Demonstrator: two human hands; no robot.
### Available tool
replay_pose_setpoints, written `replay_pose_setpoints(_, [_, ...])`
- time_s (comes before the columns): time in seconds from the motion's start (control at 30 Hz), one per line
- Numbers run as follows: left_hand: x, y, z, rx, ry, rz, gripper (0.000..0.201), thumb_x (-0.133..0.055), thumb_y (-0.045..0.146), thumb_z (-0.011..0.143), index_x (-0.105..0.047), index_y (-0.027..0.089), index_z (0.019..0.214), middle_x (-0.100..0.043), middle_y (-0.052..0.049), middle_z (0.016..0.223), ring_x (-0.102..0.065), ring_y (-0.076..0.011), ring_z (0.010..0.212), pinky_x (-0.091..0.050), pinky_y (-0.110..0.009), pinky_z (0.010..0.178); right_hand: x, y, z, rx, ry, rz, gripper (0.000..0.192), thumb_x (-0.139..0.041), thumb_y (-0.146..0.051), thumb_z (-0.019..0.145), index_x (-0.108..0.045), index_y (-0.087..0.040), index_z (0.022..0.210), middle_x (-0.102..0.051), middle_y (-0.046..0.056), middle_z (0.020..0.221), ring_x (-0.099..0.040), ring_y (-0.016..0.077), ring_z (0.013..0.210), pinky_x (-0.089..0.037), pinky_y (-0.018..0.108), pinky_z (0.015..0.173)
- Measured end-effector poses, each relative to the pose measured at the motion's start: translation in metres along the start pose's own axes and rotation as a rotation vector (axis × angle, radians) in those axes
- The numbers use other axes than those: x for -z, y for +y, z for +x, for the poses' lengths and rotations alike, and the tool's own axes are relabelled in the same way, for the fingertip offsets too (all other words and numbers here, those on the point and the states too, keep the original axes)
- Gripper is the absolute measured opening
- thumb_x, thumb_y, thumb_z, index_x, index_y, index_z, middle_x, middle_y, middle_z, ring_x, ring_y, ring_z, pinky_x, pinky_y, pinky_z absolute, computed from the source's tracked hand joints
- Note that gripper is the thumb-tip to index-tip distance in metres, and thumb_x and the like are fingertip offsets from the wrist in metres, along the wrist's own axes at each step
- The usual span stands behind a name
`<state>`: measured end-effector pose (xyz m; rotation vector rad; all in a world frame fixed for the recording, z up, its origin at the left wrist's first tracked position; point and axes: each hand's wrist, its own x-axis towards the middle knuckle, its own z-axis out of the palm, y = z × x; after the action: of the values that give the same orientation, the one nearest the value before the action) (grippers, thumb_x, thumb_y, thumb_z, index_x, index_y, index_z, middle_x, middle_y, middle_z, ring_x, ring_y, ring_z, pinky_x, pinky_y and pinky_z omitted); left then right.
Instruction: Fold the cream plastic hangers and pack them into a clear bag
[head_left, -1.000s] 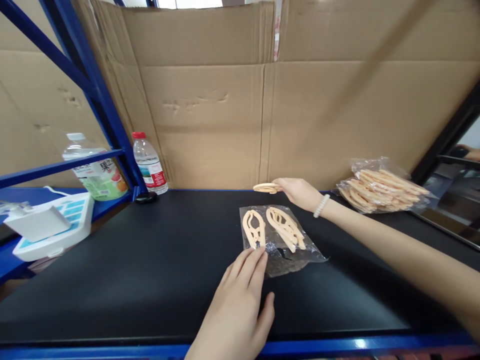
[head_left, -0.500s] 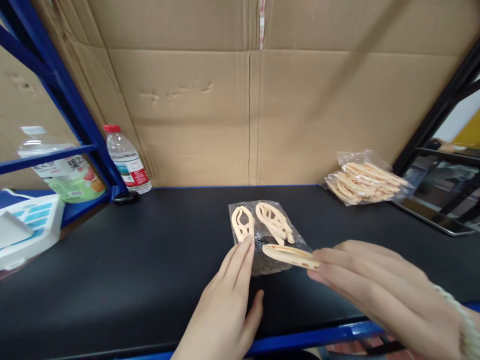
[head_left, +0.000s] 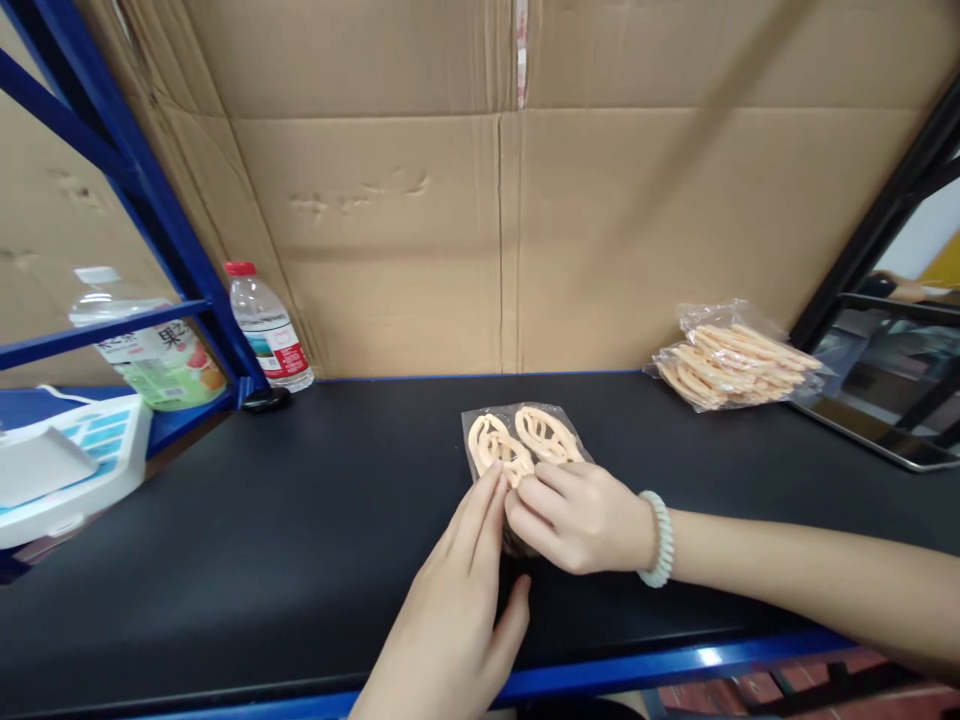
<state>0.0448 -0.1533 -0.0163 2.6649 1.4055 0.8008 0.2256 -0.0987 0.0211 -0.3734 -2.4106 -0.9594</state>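
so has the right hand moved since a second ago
Yes. The right hand has come from the cardboard wall toward the front edge, now at the small clear bag beside the left hand.

BLACK SHELF TOP, BLUE FRONT EDGE

Shelf [head_left: 262, 560] has a black mat w/ blue rail along front edge. Small clear bag [head_left: 517, 445] of peach clips lies mid-shelf, nearer the front. Bigger bag of clips [head_left: 731, 365] at back right, by the cardboard. Water bottle [head_left: 268, 328] stands at back left corner, a small dark object [head_left: 266, 399] just in front of it. Tablet [head_left: 885, 400] at right edge.
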Motion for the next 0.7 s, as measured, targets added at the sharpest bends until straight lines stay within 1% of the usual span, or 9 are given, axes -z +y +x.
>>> replay_pose_setpoints(0.1, [-0.001,0.000,-0.001,0.001,0.008,0.010,0.072,-0.046,0.018,0.087,-0.011,0.014,0.150,-0.023,-0.013,0.155,-0.028,-0.0260,0.141,-0.037,-0.042,0.111,-0.006,-0.005,-0.002,-0.029,-0.052,-0.017,0.024,-0.043,-0.009,0.090,-0.067,-0.008,0.087,-0.064,0.008,0.071,-0.058,0.0194,0.057,-0.049,0.031,0.049])
replay_pose_setpoints(0.2, [-0.001,-0.001,-0.001,-0.013,0.002,0.024,0.073,-0.046,0.018,0.087,-0.010,0.015,0.150,-0.023,-0.012,0.155,-0.028,-0.0263,0.140,-0.038,-0.043,0.110,-0.011,-0.011,-0.007,-0.066,-0.107,-0.032,0.024,-0.043,-0.007,0.090,-0.067,-0.005,0.092,-0.064,0.010,0.072,-0.060,0.0203,0.061,-0.053,0.033,0.056])
replay_pose_setpoints(0.3, [-0.002,-0.002,0.000,-0.021,-0.005,0.044,0.072,-0.045,0.019,0.088,-0.010,0.015,0.150,-0.023,-0.012,0.156,-0.028,-0.0255,0.141,-0.037,-0.044,0.110,-0.015,-0.016,-0.011,-0.099,-0.136,-0.053,0.023,-0.043,-0.006,0.090,-0.066,-0.003,0.095,-0.066,0.012,0.072,-0.063,0.0226,0.066,-0.056,0.035,0.062])
replay_pose_setpoints(0.43, [-0.003,-0.002,-0.001,-0.020,-0.007,0.048,0.072,-0.045,0.019,0.088,-0.009,0.015,0.151,-0.022,-0.011,0.156,-0.026,-0.0251,0.141,-0.036,-0.044,0.111,-0.017,-0.022,-0.013,-0.146,-0.194,-0.081,0.025,-0.044,-0.006,0.090,-0.064,0.001,0.104,-0.069,0.017,0.082,-0.066,0.0273,0.078,-0.057,0.038,0.067])
replay_pose_setpoints(0.5, [-0.003,-0.002,-0.001,-0.015,-0.009,0.042,0.073,-0.045,0.018,0.087,-0.009,0.016,0.151,-0.022,-0.011,0.156,-0.027,-0.0252,0.141,-0.037,-0.044,0.110,-0.014,-0.026,-0.012,-0.174,-0.224,-0.092,0.027,-0.045,-0.007,0.089,-0.062,0.003,0.108,-0.069,0.022,0.094,-0.066,0.0297,0.087,-0.058,0.040,0.073])
replay_pose_setpoints(0.57, [-0.003,-0.002,-0.002,-0.011,-0.006,0.034,0.074,-0.046,0.018,0.087,-0.009,0.016,0.151,-0.022,-0.011,0.156,-0.028,-0.0256,0.141,-0.037,-0.044,0.110,-0.009,-0.028,-0.012,-0.199,-0.231,-0.083,0.029,-0.046,-0.006,0.088,-0.061,0.004,0.110,-0.067,0.025,0.103,-0.066,0.0305,0.093,-0.057,0.040,0.077])
replay_pose_setpoints(0.63, [-0.002,-0.002,-0.002,-0.009,0.004,0.022,0.073,-0.046,0.019,0.087,-0.009,0.018,0.151,-0.023,-0.011,0.155,-0.029,-0.0262,0.140,-0.037,-0.045,0.110,0.000,-0.025,-0.013,-0.223,-0.220,-0.013,0.027,-0.045,-0.006,0.088,-0.063,0.002,0.108,-0.068,0.022,0.101,-0.066,0.0282,0.090,-0.058,0.037,0.075])
replay_pose_setpoints(0.7, [-0.001,-0.003,-0.001,-0.003,0.021,-0.003,0.071,-0.046,0.019,0.088,-0.011,0.019,0.150,-0.025,-0.011,0.155,-0.029,-0.0266,0.140,-0.037,-0.045,0.110,0.012,-0.015,-0.017,-0.245,-0.186,0.101,0.025,-0.043,-0.007,0.089,-0.064,-0.003,0.103,-0.069,0.017,0.092,-0.065,0.0251,0.086,-0.058,0.035,0.072])
